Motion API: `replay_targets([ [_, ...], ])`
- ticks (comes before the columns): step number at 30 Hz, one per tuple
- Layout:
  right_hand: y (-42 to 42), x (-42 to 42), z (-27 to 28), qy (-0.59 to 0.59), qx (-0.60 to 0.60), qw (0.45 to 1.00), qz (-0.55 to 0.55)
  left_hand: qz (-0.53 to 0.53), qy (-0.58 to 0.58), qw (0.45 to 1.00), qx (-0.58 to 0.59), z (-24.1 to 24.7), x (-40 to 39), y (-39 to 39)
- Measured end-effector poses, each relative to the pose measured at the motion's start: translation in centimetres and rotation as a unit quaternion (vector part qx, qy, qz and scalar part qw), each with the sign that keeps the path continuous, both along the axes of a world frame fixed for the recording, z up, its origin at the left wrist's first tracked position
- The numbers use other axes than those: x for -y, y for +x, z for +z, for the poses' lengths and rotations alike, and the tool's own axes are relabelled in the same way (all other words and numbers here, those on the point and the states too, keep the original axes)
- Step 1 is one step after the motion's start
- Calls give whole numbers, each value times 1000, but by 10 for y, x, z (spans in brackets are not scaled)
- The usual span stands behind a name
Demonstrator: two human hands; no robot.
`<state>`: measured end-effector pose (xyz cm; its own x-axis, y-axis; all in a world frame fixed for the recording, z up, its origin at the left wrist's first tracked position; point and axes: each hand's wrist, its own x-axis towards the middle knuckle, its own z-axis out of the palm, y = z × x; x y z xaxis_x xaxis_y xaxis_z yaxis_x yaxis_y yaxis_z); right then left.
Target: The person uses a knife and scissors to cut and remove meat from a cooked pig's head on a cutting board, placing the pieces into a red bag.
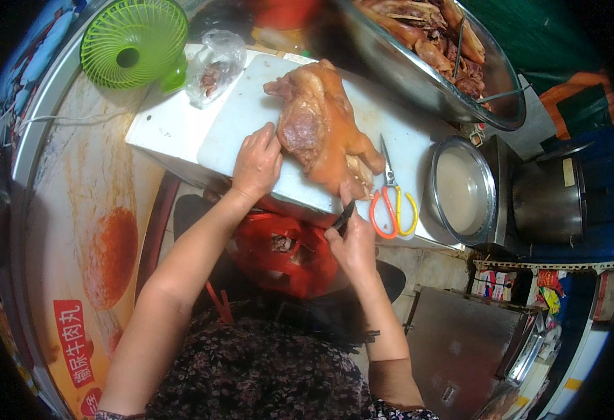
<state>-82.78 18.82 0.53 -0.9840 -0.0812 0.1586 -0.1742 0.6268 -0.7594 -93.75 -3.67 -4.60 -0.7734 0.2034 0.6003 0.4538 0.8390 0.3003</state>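
A large piece of cooked meat with browned skin [333, 121], apparently part of a pig's head, lies on the pale cutting board [233, 126]. My left hand [258, 163] rests over the board's near edge, its fingers beside the meat's left edge. Whether they grip it cannot be made out. In my right hand [357, 239] is a small dark tool [342, 218], probably a knife. My right index finger reaches the near end of the meat. Scissors with one red and one yellow handle [391, 197] lie just right of the meat.
A metal bowl of cloudy liquid [462, 191] stands right of the board. Behind it rises a large metal basin [417, 63] of cooked meat. A green fan [133, 44] and a plastic bag [216, 68] are at back left. Below the board hangs a red bag [286, 262].
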Motion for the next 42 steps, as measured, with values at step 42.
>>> replay_targets([
  [42,-73,-7,18,-333,89,927,-148,3,4,1000,-16,-1,1,0],
])
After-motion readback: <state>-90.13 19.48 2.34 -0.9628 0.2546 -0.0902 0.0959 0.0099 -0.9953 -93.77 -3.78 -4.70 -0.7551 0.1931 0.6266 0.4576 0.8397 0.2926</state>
